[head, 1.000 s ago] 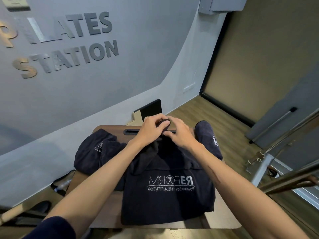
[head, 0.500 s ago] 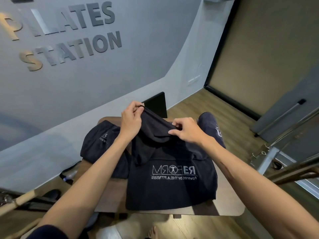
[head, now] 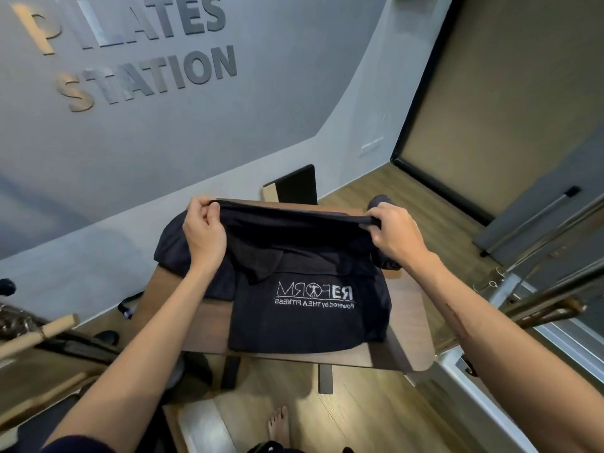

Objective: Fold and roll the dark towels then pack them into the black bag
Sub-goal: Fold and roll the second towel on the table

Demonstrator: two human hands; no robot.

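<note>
A black bag (head: 310, 322) with white "REFORM" lettering lies on a small wooden table (head: 410, 325). My left hand (head: 204, 235) pinches the left end of its far rim, and my right hand (head: 394, 233) grips the right end. Between them the rim is stretched taut and lifted. A crumpled dark towel (head: 171, 246) lies at the table's left, partly under the bag. A rolled dark towel (head: 380, 202) peeks out behind my right hand.
A grey wall with "PILATES STATION" letters stands behind the table. A dark board (head: 295, 188) leans at the wall. Metal equipment rails (head: 539, 289) run at the right, wooden bars (head: 36, 335) at the left. My bare foot (head: 279, 423) is on the wood floor.
My hands were together at the bag's far edge. They have drawn apart sideways, lifting and stretching the rim wide. The view has tilted downward.
</note>
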